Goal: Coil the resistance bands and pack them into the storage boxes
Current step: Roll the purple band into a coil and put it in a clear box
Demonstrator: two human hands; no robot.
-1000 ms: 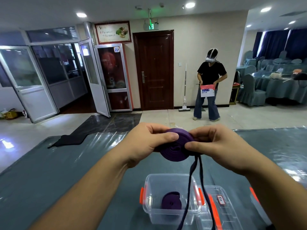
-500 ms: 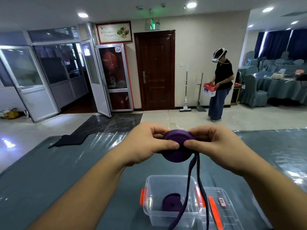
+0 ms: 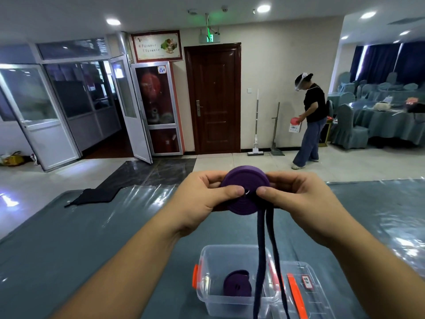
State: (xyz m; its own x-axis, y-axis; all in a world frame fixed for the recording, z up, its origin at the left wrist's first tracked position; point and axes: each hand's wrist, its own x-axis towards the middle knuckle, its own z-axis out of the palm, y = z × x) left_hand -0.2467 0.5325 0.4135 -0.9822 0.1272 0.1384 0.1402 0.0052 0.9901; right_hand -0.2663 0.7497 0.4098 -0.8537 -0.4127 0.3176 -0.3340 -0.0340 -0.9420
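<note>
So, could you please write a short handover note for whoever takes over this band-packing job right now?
Left hand and right hand: both pinch the purple coil, held up over the table.
Loose tail: two strands hang from the coil down in front of the clear storage box.
Done: one coiled band already lies in that box. The lid lies beside the box, to its right.
Left: wind in the hanging tail, put the coil in the box, close it.
</note>
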